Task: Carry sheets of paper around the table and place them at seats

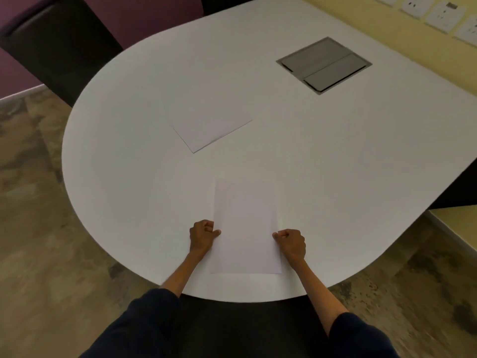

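Note:
A white sheet of paper (246, 226) lies flat near the front edge of the rounded white table (129, 151). My left hand (202, 236) pinches its left edge with curled fingers. On the opposite edge, my right hand (291, 242) grips the same sheet. Farther in, near the table's middle, lies a thin stack of white sheets (209, 125), turned at an angle, with nothing touching it.
A grey cable hatch (324, 64) is set into the table at the back right. A dark chair (56, 47) stands at the far left by a purple wall. Wall sockets (444, 15) line the yellow wall at the top right. The floor around is brown and mottled.

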Motion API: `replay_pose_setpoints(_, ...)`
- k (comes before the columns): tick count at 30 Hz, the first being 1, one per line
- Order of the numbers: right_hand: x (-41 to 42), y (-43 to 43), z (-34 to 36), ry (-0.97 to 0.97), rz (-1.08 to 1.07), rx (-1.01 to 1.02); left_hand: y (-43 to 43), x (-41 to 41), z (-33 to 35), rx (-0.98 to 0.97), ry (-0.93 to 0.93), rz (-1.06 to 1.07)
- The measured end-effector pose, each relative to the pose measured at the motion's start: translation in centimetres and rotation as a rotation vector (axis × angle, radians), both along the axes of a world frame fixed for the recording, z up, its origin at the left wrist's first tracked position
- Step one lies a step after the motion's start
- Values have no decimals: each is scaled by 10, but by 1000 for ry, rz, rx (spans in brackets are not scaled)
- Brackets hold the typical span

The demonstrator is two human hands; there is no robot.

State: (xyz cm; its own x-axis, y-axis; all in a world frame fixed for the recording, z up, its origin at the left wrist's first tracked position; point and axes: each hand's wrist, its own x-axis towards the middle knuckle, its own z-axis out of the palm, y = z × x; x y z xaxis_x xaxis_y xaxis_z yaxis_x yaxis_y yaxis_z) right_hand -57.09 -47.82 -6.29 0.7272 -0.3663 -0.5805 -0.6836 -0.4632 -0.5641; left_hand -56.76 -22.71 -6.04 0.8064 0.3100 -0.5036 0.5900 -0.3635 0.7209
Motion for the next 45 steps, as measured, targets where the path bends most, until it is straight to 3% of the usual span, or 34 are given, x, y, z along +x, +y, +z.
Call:
replay_pose_setpoints(6, 1, 7, -4, -3, 84, -148, -7, 1, 1, 71, 0, -13)
replay_pose_setpoints(15, -8, 11, -2, -252, 201, -291, -7, -12, 0, 200, -164, -162)
replay_pose_setpoints(18, -4, 14, -3, -337, 363, -294, -5, -15, -4, 318, -178, -398)
replay_pose_setpoints(21, 0, 21, -6, -272, 602, -262, -12, -19, -10, 437, -108, -614)
replay_pose_setpoints(25, 0, 22, -13, -163, 778, -287, -20, -22, -15, 492, -49, -632)
replay_pose_setpoints(41, 3, 27, -5, -146, 716, -275, -23, -18, -10, 529, -32, -644)
replay_pose_setpoints(45, 3, 29, 7, -175, 695, -280, -20, -22, 3, 561, -101, -573)
